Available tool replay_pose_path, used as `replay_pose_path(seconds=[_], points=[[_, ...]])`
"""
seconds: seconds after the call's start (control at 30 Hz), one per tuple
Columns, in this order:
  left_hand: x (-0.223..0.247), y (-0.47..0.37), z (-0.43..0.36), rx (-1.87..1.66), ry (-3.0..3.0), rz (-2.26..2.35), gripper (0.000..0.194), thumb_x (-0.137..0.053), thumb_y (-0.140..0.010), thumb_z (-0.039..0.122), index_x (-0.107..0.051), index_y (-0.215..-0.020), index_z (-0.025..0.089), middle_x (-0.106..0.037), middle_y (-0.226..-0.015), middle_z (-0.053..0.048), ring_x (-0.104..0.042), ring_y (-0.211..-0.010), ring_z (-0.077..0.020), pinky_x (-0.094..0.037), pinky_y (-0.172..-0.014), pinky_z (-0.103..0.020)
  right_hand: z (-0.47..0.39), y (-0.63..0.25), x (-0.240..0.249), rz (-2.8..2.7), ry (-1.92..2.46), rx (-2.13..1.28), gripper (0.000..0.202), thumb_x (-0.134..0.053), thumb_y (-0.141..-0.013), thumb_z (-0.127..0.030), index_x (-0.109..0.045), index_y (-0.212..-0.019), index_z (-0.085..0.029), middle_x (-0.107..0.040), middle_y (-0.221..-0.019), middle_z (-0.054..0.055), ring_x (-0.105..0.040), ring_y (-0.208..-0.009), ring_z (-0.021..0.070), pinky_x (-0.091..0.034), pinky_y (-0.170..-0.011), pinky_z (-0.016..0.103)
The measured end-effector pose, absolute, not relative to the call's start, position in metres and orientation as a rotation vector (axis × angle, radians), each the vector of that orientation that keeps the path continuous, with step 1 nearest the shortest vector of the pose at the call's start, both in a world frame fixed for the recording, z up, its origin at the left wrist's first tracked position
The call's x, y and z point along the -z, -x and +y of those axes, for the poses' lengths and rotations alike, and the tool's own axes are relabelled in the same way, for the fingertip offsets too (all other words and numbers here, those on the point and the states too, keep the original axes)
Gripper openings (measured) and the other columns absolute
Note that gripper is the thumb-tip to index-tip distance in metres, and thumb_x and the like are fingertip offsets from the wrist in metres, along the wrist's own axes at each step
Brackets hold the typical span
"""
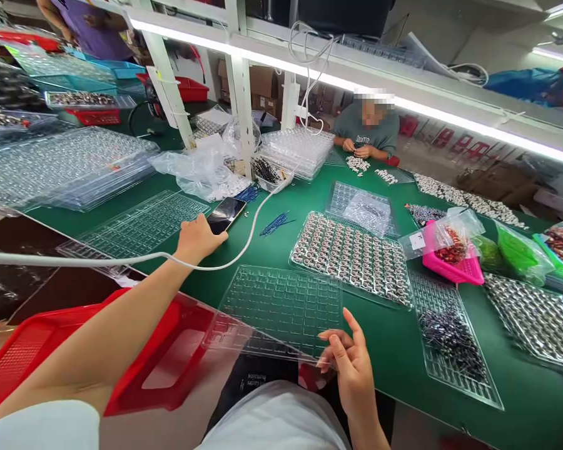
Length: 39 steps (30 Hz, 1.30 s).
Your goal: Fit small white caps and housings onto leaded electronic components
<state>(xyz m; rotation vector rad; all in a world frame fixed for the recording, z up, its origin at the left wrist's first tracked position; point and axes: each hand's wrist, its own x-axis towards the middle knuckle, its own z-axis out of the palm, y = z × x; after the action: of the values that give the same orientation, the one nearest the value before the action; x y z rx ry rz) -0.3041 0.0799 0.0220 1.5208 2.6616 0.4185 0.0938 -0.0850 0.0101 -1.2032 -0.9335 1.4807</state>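
Note:
My left hand (197, 240) reaches across the near side of the green table and grips the lower left end of a smartphone (226, 214) with a dark screen. Some of its fingers are hidden behind the phone. My right hand (354, 369) is by the near right corner of a clear plastic tray (281, 306) with bare pockets. Its index finger is stretched out, the others are bent and apart, and nothing shows between them. Whether the fingertips touch the tray's edge I cannot tell. Beyond it lies a second tray (351, 256) filled with rows of small metallic ring-like pieces.
A white cable (244, 253) crosses over my left forearm. Dark blue thin pieces (276, 223) lie by the phone. At right are a pink basket (453, 269) and a tray of dark pieces (455, 344). Below the edge are red baskets (169, 375). A co-worker (368, 134) sits opposite.

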Motion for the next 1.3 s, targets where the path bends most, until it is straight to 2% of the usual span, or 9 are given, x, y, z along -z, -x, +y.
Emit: replay_pose_path(seconds=[0.17,0.33,0.43,0.53,0.6,0.9,1.03,1.17,1.3], points=[[-0.025,0.309,0.078,-0.467,-1.589,2.614,0.08,-0.062,-0.076,0.053,-0.047,-0.133,-0.001,-0.064,-0.123,-0.031,-0.055,-0.12,-0.048,-0.047,-0.095,-0.052,-0.084,-0.092,-0.003,-0.904,1.214,-1.466,0.07,-0.066,-0.09,-0.047,-0.03,-0.148,-0.029,-0.07,-0.096,0.003,-0.062,-0.056,0.0106,-0.053,-0.053,0.025],[-0.038,0.289,0.038,-0.589,-1.762,2.532,0.078,-0.05,-0.087,0.05,-0.038,-0.144,-0.003,-0.043,-0.151,-0.03,-0.032,-0.145,-0.0427,-0.029,-0.116,-0.055,-0.085,-0.093,-0.003,-0.884,1.25,-1.452,0.072,-0.065,-0.09,-0.05,-0.028,-0.148,-0.029,-0.069,-0.098,0.003,-0.064,-0.058,0.0117,-0.057,-0.057,0.027],[-0.037,0.26,-0.007,-0.632,-1.932,2.33,0.069,-0.049,-0.091,0.053,-0.045,-0.145,0.01,-0.045,-0.154,-0.018,-0.038,-0.145,-0.0332,-0.032,-0.119,-0.046,-0.088,-0.089,-0.005,-0.9,1.287,-1.453,0.075,-0.063,-0.091,-0.053,-0.024,-0.15,-0.028,-0.068,-0.105,0.007,-0.071,-0.067,0.0164,-0.06,-0.061,0.032],[-0.027,0.233,-0.044,-0.588,-2.163,1.846,0.066,-0.049,-0.093,0.06,-0.05,-0.144,0.019,-0.045,-0.156,-0.013,-0.036,-0.147,-0.0331,-0.035,-0.118,-0.052,-0.092,-0.078,-0.003,-0.962,1.292,-1.505,0.082,-0.06,-0.091,-0.055,-0.016,-0.154,-0.026,-0.066,-0.109,0.009,-0.073,-0.073,0.0197,-0.061,-0.059,0.033],[-0.019,0.224,-0.057,-0.496,-2.163,1.773,0.067,-0.049,-0.093,0.062,-0.052,-0.144,0.018,-0.044,-0.157,-0.015,-0.033,-0.148,-0.0359,-0.034,-0.117,-0.057,-0.097,-0.07,-0.001,-1.034,1.302,-1.532,0.083,-0.058,-0.092,-0.055,-0.014,-0.155,-0.026,-0.066,-0.102,0.007,-0.07,-0.065,0.017,-0.059,-0.052,0.03],[-0.012,0.259,-0.091,-0.554,-2.22,1.588,0.077,-0.066,-0.084,0.062,-0.042,-0.15,0.031,-0.035,-0.162,-0.009,-0.018,-0.152,-0.0365,-0.031,-0.117,-0.064,-0.032,-0.073,-0.049,-1.592,1.283,-1.08,0.05,-0.047,-0.098,-0.044,-0.045,-0.143,-0.023,-0.063,-0.08,0.0,-0.056,-0.051,0.0094,-0.053,-0.051,0.024],[-0.004,0.269,-0.113,-0.609,-2.309,1.523,0.088,-0.07,-0.078,0.064,-0.035,-0.153,0.035,-0.033,-0.163,-0.009,-0.019,-0.152,-0.0376,-0.033,-0.116,-0.064,0.045,-0.041,-0.079,-1.892,1.4,-1.216,0.048,-0.037,-0.098,-0.033,-0.047,-0.141,-0.016,-0.061,-0.074,-0.001,-0.054,-0.048,0.0092,-0.045,-0.044,0.021],[0.011,0.285,-0.137,-0.627,-2.392,1.57,0.111,-0.08,-0.066,0.066,-0.027,-0.157,0.032,-0.03,-0.163,-0.011,-0.024,-0.149,-0.0426,-0.045,-0.109,-0.062,0.092,0.013,-0.078,-2.146,1.423,-1.202,0.04,-0.041,-0.095,-0.025,-0.06,-0.129,-0.014,-0.064,-0.065,0.0,-0.056,-0.046,0.0109,-0.044,-0.044,0.022],[0.036,0.306,-0.152,-0.68,-2.597,1.675,0.078,-0.07,-0.085,0.033,-0.034,-0.154,0.037,-0.046,-0.155,-0.003,-0.04,-0.144,-0.0359,-0.041,-0.114,-0.06,0.108,0.052,-0.064,-2.454,1.423,-0.959,0.032,-0.048,-0.094,-0.022,-0.067,-0.12,-0.02,-0.071,-0.074,0.002,-0.063,-0.059,0.0143,-0.049,-0.057,0.026]])
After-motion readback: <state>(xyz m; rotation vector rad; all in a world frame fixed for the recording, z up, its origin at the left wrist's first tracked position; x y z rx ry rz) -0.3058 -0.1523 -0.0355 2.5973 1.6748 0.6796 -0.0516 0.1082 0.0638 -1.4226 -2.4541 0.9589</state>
